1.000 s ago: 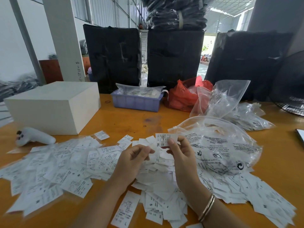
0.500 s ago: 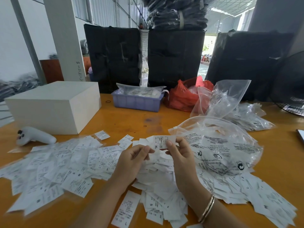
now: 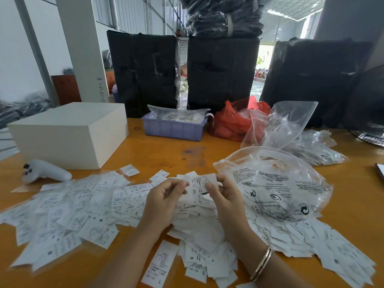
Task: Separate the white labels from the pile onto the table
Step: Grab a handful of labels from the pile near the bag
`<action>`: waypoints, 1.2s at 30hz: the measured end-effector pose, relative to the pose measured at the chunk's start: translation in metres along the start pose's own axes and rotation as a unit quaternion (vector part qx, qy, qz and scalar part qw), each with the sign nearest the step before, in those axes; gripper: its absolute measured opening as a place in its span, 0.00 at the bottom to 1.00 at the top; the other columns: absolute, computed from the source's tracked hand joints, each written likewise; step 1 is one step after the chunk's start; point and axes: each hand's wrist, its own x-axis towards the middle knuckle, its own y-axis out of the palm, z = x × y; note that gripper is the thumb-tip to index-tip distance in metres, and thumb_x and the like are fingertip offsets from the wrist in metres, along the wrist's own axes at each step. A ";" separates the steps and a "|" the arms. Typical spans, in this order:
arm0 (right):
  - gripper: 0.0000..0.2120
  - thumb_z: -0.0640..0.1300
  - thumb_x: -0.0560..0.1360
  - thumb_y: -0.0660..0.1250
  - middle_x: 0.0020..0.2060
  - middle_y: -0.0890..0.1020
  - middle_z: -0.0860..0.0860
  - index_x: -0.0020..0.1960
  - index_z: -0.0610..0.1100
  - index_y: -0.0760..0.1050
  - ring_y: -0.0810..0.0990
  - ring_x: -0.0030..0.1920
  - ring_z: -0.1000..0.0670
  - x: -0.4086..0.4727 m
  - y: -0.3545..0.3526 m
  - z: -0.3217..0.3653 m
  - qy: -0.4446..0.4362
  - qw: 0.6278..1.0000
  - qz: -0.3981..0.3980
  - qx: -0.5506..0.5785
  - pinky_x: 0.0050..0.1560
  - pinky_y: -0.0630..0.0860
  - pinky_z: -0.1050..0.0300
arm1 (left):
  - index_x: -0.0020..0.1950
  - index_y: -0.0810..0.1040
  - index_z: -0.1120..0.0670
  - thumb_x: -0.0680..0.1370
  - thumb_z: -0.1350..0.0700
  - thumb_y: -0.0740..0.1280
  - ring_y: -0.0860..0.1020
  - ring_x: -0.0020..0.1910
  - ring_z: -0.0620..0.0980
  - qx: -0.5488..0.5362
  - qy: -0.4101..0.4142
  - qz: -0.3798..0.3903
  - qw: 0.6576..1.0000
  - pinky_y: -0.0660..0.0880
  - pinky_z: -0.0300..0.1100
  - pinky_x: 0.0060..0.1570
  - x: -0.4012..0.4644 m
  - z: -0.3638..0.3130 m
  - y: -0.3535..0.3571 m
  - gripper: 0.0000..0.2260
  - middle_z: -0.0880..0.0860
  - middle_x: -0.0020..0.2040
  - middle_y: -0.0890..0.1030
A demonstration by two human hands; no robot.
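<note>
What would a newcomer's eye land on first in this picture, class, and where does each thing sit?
First, the white labels heaped across the near side of the orange table. At the centre, the left hand and right hand pinch one label above the heap. A crumpled clear bag lies to the right.

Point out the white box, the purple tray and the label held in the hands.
white box (image 3: pixel 68 121): head view, on its top face.
purple tray (image 3: pixel 173 129): head view, on its front wall.
held label (image 3: pixel 202 183): head view, on its printed face between the two hands.
</note>
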 end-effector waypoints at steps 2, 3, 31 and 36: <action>0.04 0.37 0.77 0.65 0.38 0.84 0.50 0.50 0.44 0.76 0.82 0.38 0.54 0.002 -0.001 0.001 -0.012 0.999 -0.036 0.008 0.38 0.76 0.66 | 0.44 0.82 0.46 0.75 0.49 0.67 0.80 0.42 0.34 -0.019 -0.003 0.005 1.000 0.72 0.23 0.38 0.000 0.000 0.001 0.05 0.40 0.40 0.83; 0.05 0.36 0.77 0.65 0.38 0.84 0.51 0.50 0.45 0.76 0.82 0.37 0.54 0.003 -0.002 0.001 -0.015 0.998 -0.053 0.017 0.37 0.75 0.68 | 0.44 0.82 0.46 0.76 0.53 0.68 0.80 0.42 0.34 -0.031 -0.007 0.007 0.999 0.71 0.22 0.39 0.000 -0.001 0.001 0.04 0.40 0.40 0.84; 0.02 0.42 0.77 0.66 0.37 0.83 0.44 0.45 0.46 0.74 0.78 0.38 0.37 -0.002 0.004 -0.002 -0.003 0.998 -0.039 -0.054 0.38 0.72 0.50 | 0.43 0.82 0.45 0.74 0.53 0.72 0.80 0.46 0.36 -0.067 -0.031 -0.036 0.997 0.77 0.30 0.41 0.004 0.006 0.001 0.03 0.39 0.43 0.84; 0.02 0.41 0.77 0.65 0.38 0.84 0.50 0.46 0.47 0.74 0.82 0.41 0.52 -0.001 0.003 -0.002 -0.005 0.998 -0.053 -0.030 0.41 0.77 0.59 | 0.45 0.82 0.45 0.74 0.53 0.71 0.79 0.44 0.33 -0.049 -0.023 -0.043 0.998 0.73 0.25 0.39 0.004 0.004 0.001 0.02 0.37 0.43 0.83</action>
